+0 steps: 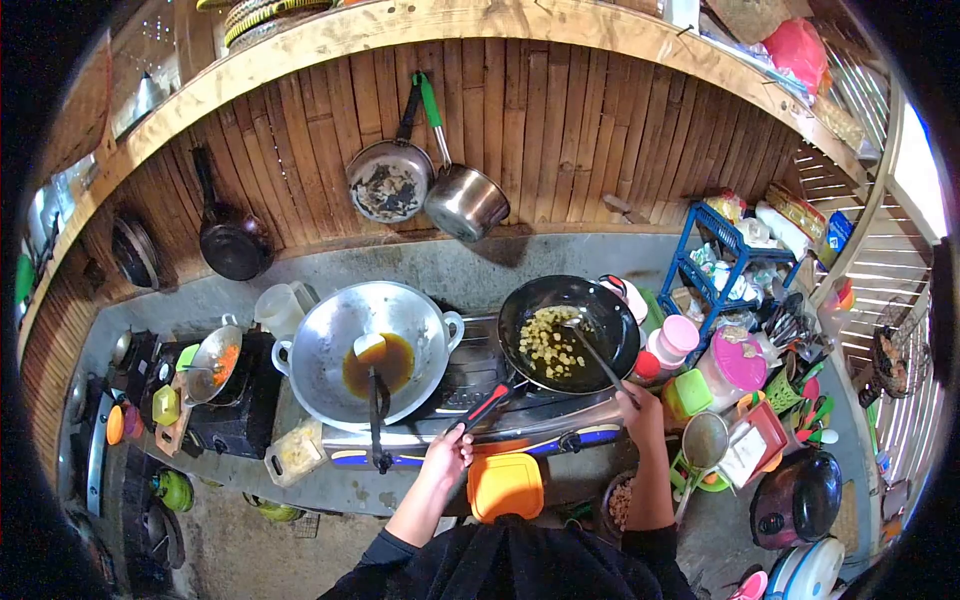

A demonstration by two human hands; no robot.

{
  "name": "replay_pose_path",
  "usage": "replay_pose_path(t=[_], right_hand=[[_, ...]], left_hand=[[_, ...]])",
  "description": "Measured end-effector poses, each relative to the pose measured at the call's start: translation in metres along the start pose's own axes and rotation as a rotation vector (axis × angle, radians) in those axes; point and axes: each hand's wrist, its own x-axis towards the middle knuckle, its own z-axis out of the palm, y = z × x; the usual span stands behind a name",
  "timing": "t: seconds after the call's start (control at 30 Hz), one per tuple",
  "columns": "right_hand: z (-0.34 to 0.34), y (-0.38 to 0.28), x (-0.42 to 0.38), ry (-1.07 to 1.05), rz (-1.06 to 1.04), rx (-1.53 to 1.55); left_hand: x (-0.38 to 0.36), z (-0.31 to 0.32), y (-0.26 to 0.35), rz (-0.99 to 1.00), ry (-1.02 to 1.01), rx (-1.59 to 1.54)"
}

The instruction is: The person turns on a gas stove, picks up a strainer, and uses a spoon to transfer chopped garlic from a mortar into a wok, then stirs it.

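A black frying pan point(619, 315) sits on the right side of the stove, with small pale browned pieces of food point(548, 340) in it. My left hand point(447, 460) is closed around the end of its red and black handle point(487, 405). In my right hand point(640, 410) is the dark handle of a spatula point(598, 358), its head among the food pieces. To the left stands a large silver wok point(320, 350) with brown liquid in its bottom. A ladle point(371, 350) rests in that wok, its dark handle hanging over the front rim.
A smaller pan point(214, 352) with orange food stands on a black stove at left. A cutting board point(296, 452) lies beside the wok. An orange-lidded container point(505, 487) is close to my body. Pink-lidded tubs point(738, 360), a strainer point(706, 440) and a rice cooker point(797, 497) crowd the right.
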Motion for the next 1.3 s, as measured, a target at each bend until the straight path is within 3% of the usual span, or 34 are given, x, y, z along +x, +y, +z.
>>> replay_pose_path(t=[0.23,0.4,0.57,0.67,0.83,1.07,1.2,1.3], right_hand=[[0.008,0.012,-0.001,-0.036,-0.073,-0.054],[-0.02,-0.004,-0.025,-0.003,0.006,-0.096],[-0.052,-0.068,-0.052,0.048,0.024,-0.218],[-0.068,-0.055,-0.054,0.089,-0.062,-0.269],[-0.084,-0.058,-0.059,0.12,-0.038,-0.25],[-0.062,-0.048,-0.04,0.105,-0.023,-0.279],[-0.036,-0.034,-0.025,0.144,-0.125,-0.229],[-0.019,-0.022,-0.01,0.062,-0.069,-0.154]], left_hand=[[0.002,-0.003,0.0,-0.037,-0.013,-0.038],[0.002,-0.002,0.004,-0.09,-0.023,-0.053],[0.003,-0.006,0.004,-0.113,-0.064,-0.077],[0.001,-0.006,0.003,-0.107,-0.062,-0.056],[0.001,-0.008,0.003,-0.115,-0.087,-0.044],[0.003,-0.007,0.003,-0.105,-0.088,-0.047],[-0.005,0.002,0.006,-0.086,-0.063,-0.033],[-0.003,0.0,0.003,-0.076,-0.052,-0.028]])
